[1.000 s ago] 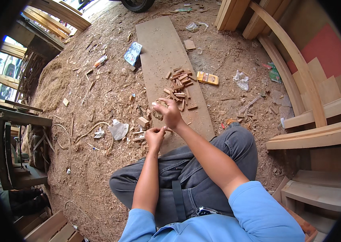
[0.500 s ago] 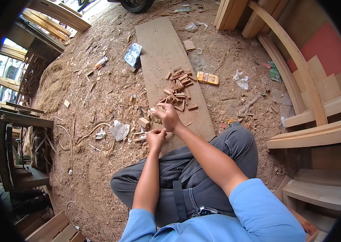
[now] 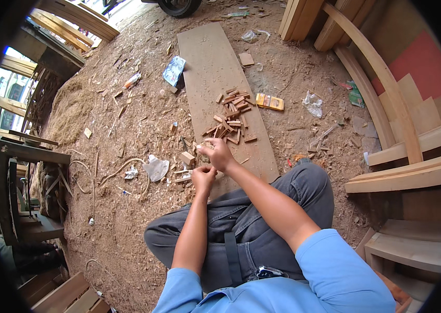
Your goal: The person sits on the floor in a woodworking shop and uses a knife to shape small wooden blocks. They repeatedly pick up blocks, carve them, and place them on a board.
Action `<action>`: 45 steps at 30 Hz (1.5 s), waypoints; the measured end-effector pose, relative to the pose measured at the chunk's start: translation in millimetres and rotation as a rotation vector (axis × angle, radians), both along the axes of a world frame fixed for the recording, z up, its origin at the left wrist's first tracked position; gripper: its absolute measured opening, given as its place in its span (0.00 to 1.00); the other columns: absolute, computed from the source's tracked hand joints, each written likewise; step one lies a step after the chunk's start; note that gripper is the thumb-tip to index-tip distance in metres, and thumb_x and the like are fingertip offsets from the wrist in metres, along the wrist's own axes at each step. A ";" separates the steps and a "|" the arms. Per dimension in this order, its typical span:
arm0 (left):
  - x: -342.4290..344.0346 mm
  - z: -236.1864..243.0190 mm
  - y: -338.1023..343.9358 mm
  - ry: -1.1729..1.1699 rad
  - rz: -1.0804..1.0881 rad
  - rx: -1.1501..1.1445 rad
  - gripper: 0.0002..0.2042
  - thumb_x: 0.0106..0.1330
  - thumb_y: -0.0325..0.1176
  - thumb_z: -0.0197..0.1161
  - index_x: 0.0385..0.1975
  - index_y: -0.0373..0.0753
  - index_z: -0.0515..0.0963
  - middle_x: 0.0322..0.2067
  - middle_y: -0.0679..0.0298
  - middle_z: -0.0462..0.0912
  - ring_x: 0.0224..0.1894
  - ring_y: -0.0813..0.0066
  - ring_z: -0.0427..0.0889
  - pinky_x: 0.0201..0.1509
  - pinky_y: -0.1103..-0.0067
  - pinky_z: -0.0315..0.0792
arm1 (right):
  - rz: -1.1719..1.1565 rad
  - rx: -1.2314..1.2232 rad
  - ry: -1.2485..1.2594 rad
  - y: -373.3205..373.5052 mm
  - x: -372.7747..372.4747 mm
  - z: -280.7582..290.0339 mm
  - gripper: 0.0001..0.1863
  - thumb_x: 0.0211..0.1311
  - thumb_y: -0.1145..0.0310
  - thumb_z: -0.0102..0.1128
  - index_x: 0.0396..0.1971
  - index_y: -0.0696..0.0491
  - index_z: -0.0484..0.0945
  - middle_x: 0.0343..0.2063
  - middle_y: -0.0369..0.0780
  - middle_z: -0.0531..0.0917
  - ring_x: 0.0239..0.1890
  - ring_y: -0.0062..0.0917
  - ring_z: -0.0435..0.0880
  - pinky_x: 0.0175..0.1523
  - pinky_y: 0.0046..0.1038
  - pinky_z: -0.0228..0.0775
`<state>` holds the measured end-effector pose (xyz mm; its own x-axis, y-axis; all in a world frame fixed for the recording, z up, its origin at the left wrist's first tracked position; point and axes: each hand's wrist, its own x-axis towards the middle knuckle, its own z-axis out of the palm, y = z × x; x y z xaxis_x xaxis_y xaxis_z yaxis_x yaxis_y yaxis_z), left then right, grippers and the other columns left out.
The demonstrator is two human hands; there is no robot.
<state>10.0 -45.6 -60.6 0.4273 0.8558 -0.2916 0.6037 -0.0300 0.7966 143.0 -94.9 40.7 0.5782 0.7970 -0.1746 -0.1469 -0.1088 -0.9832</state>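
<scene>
I sit cross-legged at the near end of a long flat board [image 3: 207,65]. Above its near left edge, my right hand [image 3: 217,154] is closed, its fingers curled round a rough tan lump [image 3: 206,156] mostly covered by them. My left hand [image 3: 203,178] is just below and to the left, fingers pinched together; anything inside is hidden. Beyond the right hand, a loose pile of small reddish-brown wooden strips [image 3: 233,112] lies on the board. A small pale wood block [image 3: 187,158] is left of the hands.
Wood shavings cover the floor [image 3: 111,208]. A blue packet [image 3: 174,71] touches the board's left side and a yellow packet [image 3: 269,101] its right. A white scrap [image 3: 156,168] and a cord [image 3: 93,193] lie left. Curved timbers [image 3: 403,180] stand right, a wooden frame [image 3: 6,182] far left.
My right hand has turned slightly, so less of the tan lump shows. The left hand stays pinched just below it. The whole view has shifted a little.
</scene>
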 end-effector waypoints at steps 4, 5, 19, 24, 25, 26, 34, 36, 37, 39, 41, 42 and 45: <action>0.9 3.6 -2.2 -0.007 0.010 0.006 0.13 0.57 0.37 0.73 0.24 0.31 0.86 0.19 0.59 0.86 0.20 0.75 0.82 0.29 0.77 0.75 | -0.105 0.315 0.150 0.5 2.1 -0.7 0.31 0.59 0.61 0.64 0.52 0.74 0.73 0.32 0.49 0.88 0.39 0.27 0.86 0.48 0.26 0.75; 0.2 4.6 -2.6 0.000 0.020 -0.030 0.13 0.56 0.37 0.73 0.24 0.31 0.86 0.18 0.59 0.85 0.20 0.76 0.82 0.28 0.77 0.74 | -0.099 0.263 0.210 0.1 2.2 -1.3 0.30 0.59 0.62 0.64 0.51 0.75 0.73 0.32 0.50 0.87 0.39 0.27 0.86 0.48 0.26 0.75; 0.7 9.6 -2.6 0.088 -0.022 0.048 0.12 0.57 0.38 0.73 0.25 0.32 0.87 0.20 0.60 0.86 0.22 0.75 0.84 0.30 0.77 0.76 | -0.048 0.239 0.176 0.7 1.7 -5.5 0.26 0.60 0.66 0.61 0.52 0.72 0.74 0.35 0.49 0.87 0.40 0.24 0.85 0.47 0.24 0.76; 0.1 11.6 -5.5 0.003 -0.010 0.009 0.13 0.56 0.38 0.74 0.25 0.32 0.86 0.19 0.58 0.86 0.21 0.75 0.83 0.30 0.75 0.75 | 0.038 0.108 0.144 1.5 5.0 -7.1 0.32 0.60 0.61 0.63 0.53 0.74 0.72 0.34 0.50 0.87 0.39 0.27 0.86 0.47 0.26 0.76; 0.7 11.3 -4.5 0.030 -0.027 0.077 0.13 0.56 0.38 0.74 0.25 0.32 0.86 0.19 0.58 0.85 0.20 0.75 0.82 0.30 0.76 0.75 | -0.051 0.079 -0.062 1.7 5.3 -6.8 0.31 0.61 0.62 0.63 0.53 0.74 0.72 0.34 0.50 0.87 0.38 0.27 0.87 0.46 0.25 0.76; -0.1 10.8 -4.3 0.083 -0.036 0.133 0.13 0.56 0.38 0.74 0.25 0.31 0.86 0.19 0.58 0.85 0.20 0.76 0.82 0.29 0.76 0.75 | -0.032 0.187 0.016 1.5 5.5 -6.5 0.31 0.61 0.62 0.64 0.53 0.74 0.72 0.35 0.51 0.87 0.39 0.27 0.87 0.46 0.25 0.76; -0.2 5.9 -1.8 0.083 -0.034 0.117 0.15 0.56 0.40 0.74 0.24 0.31 0.86 0.18 0.59 0.85 0.19 0.75 0.82 0.28 0.77 0.73 | -0.021 0.202 0.083 -1.2 5.2 -0.5 0.25 0.60 0.66 0.62 0.50 0.72 0.74 0.34 0.44 0.87 0.38 0.21 0.84 0.44 0.21 0.75; -0.6 6.7 -1.4 0.044 -0.034 0.098 0.15 0.56 0.40 0.74 0.25 0.32 0.86 0.18 0.59 0.85 0.20 0.76 0.82 0.28 0.77 0.74 | -0.069 0.334 0.172 -2.5 4.0 0.5 0.26 0.60 0.65 0.62 0.49 0.72 0.75 0.34 0.45 0.87 0.38 0.22 0.84 0.45 0.22 0.75; -0.6 6.7 -1.9 0.033 -0.027 0.071 0.15 0.56 0.41 0.75 0.25 0.32 0.87 0.18 0.59 0.85 0.20 0.76 0.82 0.29 0.77 0.74 | -0.087 0.335 0.240 -3.0 2.9 0.5 0.26 0.60 0.64 0.62 0.49 0.72 0.75 0.35 0.45 0.87 0.40 0.22 0.85 0.46 0.23 0.75; -1.4 6.8 -2.5 0.046 -0.018 0.045 0.14 0.56 0.40 0.74 0.24 0.33 0.87 0.18 0.59 0.85 0.20 0.76 0.82 0.29 0.77 0.75 | 0.035 0.121 0.118 -3.3 1.8 -0.8 0.25 0.60 0.65 0.62 0.49 0.72 0.75 0.35 0.45 0.87 0.40 0.22 0.85 0.46 0.23 0.75; -1.2 6.8 -2.5 0.048 -0.036 0.105 0.14 0.57 0.40 0.73 0.24 0.33 0.87 0.18 0.59 0.85 0.20 0.76 0.82 0.28 0.77 0.74 | 0.056 -0.050 -0.126 -2.3 2.0 -3.7 0.23 0.60 0.67 0.61 0.47 0.71 0.76 0.35 0.44 0.86 0.39 0.20 0.84 0.45 0.22 0.75; 0.0 7.1 -1.3 0.092 -0.033 0.091 0.13 0.57 0.39 0.73 0.24 0.33 0.87 0.18 0.59 0.85 0.19 0.76 0.82 0.28 0.77 0.74 | 0.015 0.107 -0.035 0.1 4.3 -5.0 0.22 0.60 0.67 0.61 0.47 0.71 0.76 0.35 0.44 0.86 0.39 0.20 0.84 0.45 0.21 0.74; -0.9 7.1 -1.9 0.029 -0.035 0.078 0.14 0.56 0.40 0.73 0.24 0.33 0.87 0.19 0.59 0.86 0.20 0.74 0.83 0.30 0.76 0.75 | -0.079 0.392 0.262 1.8 3.9 -12.5 0.20 0.61 0.68 0.60 0.46 0.69 0.77 0.34 0.41 0.86 0.39 0.20 0.83 0.44 0.20 0.74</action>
